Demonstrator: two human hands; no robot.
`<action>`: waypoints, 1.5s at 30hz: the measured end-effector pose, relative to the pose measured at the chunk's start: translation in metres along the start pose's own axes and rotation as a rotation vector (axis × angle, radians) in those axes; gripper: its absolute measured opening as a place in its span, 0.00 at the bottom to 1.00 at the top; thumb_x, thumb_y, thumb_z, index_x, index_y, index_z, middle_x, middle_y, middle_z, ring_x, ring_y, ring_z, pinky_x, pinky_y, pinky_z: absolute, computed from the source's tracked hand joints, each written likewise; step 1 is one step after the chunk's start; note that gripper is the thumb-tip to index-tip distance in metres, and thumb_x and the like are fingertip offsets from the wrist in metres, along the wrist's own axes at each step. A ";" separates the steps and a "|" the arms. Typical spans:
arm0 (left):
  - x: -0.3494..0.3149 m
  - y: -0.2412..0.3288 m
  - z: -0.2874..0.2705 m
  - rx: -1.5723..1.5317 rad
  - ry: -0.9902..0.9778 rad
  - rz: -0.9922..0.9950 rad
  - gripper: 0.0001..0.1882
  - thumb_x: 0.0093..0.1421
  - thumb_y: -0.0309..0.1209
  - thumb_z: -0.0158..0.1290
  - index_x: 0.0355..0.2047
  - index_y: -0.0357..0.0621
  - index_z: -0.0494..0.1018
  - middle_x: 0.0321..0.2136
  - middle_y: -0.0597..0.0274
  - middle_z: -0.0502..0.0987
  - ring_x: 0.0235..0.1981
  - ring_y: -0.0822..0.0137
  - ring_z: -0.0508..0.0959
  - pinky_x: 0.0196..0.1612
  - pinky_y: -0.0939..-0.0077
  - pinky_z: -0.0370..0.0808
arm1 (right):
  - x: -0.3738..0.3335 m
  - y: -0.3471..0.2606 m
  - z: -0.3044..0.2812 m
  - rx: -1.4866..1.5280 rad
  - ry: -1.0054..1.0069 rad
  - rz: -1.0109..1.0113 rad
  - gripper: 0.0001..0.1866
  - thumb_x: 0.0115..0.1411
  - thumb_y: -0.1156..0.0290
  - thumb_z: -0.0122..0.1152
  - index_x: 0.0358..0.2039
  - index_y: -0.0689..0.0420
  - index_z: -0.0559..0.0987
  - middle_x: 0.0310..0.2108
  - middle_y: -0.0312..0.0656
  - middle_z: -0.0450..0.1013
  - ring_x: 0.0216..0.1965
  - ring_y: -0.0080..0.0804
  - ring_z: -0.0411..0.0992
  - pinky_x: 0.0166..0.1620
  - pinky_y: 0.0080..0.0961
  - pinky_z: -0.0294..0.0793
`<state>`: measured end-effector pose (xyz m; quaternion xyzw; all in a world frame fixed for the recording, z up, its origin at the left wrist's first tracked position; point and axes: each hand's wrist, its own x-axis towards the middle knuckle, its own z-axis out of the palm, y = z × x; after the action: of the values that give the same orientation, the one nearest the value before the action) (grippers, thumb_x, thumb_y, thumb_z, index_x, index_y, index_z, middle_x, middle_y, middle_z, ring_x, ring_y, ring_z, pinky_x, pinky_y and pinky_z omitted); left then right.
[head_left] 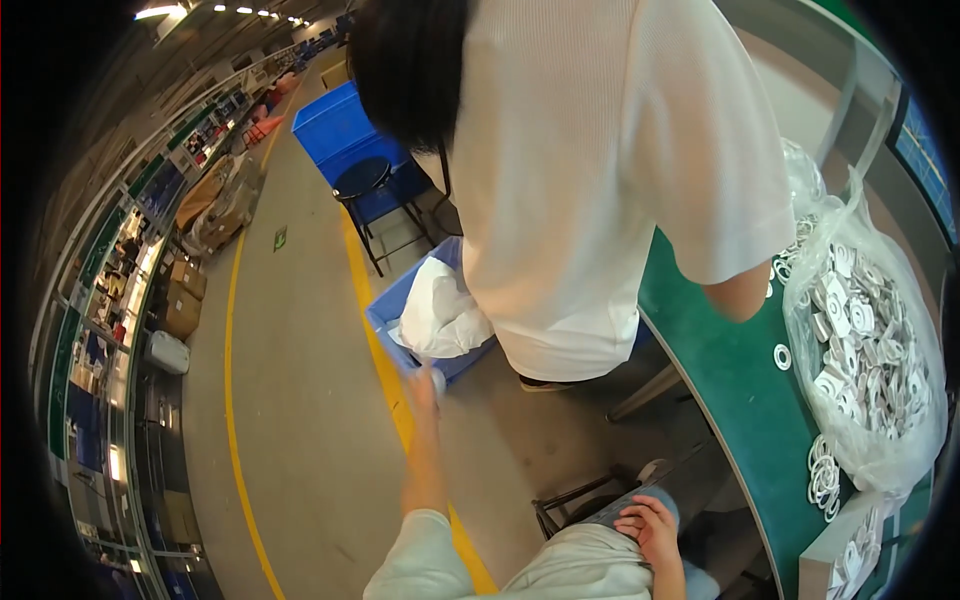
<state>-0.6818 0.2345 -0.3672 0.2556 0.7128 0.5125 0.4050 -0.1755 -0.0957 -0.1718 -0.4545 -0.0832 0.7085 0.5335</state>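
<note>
My left hand (pixel 424 392) reaches forward to the near corner of a blue plastic crate (pixel 378 322) on the floor. Its fingers are closed around something small and pale, too blurred to name. A bunched white plastic bag (pixel 440 308) fills the crate and rises above its rim, just beyond that hand. My right hand (pixel 652 530) lies over my lap beside my shirt hem, holding nothing, with its fingers slightly bent and apart.
A person in a white shirt (pixel 570 190) stands right ahead. On the green worktable (pixel 720 340) at right sit a clear bag of white plastic parts (pixel 865 340) and several loose rings (pixel 823 478). A black stool (pixel 362 178) and blue bins (pixel 335 125) stand beyond the crate.
</note>
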 end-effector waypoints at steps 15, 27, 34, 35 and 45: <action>-0.254 -0.099 0.153 0.552 -0.783 -0.048 0.12 0.52 0.26 0.51 0.37 0.40 0.76 0.32 0.56 0.79 0.28 0.66 0.79 0.31 0.72 0.76 | -0.150 -0.210 0.157 -1.042 -0.354 -1.636 0.11 0.46 0.72 0.60 0.33 0.58 0.82 0.36 0.43 0.76 0.35 0.39 0.74 0.36 0.28 0.75; -0.462 0.072 0.226 0.654 -1.342 0.470 0.12 0.56 0.17 0.48 0.40 0.36 0.75 0.35 0.56 0.78 0.35 0.68 0.78 0.38 0.76 0.75 | -0.223 -0.243 0.110 -0.870 -0.239 -1.931 0.07 0.50 0.75 0.56 0.29 0.57 0.81 0.31 0.43 0.76 0.29 0.35 0.74 0.32 0.23 0.74; -0.482 0.246 0.328 0.160 -1.149 1.272 0.12 0.51 0.16 0.52 0.38 0.36 0.74 0.36 0.55 0.77 0.36 0.60 0.78 0.41 0.71 0.74 | -0.178 -0.165 -0.020 -0.741 0.692 -1.117 0.09 0.53 0.86 0.51 0.31 0.63 0.78 0.27 0.42 0.76 0.25 0.34 0.76 0.27 0.24 0.74; -0.481 0.257 0.374 0.184 -1.046 1.389 0.16 0.47 0.18 0.55 0.39 0.37 0.75 0.39 0.51 0.76 0.41 0.53 0.76 0.47 0.65 0.72 | -0.163 -0.152 -0.039 -0.715 0.776 -1.087 0.11 0.49 0.88 0.51 0.30 0.63 0.78 0.25 0.43 0.76 0.22 0.34 0.75 0.26 0.22 0.73; -0.402 0.304 0.616 0.960 -1.089 1.533 0.48 0.47 0.53 0.61 0.66 0.63 0.53 0.68 0.50 0.39 0.69 0.48 0.39 0.64 0.41 0.42 | -0.121 -0.122 -0.075 -1.036 0.949 -1.237 0.11 0.39 0.85 0.52 0.24 0.60 0.77 0.19 0.41 0.73 0.17 0.32 0.71 0.22 0.23 0.69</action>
<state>0.0374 0.3481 -0.0461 0.9666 0.2104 0.1115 0.0945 -0.0352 -0.1725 -0.0741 -0.7522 -0.3892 -0.0866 0.5247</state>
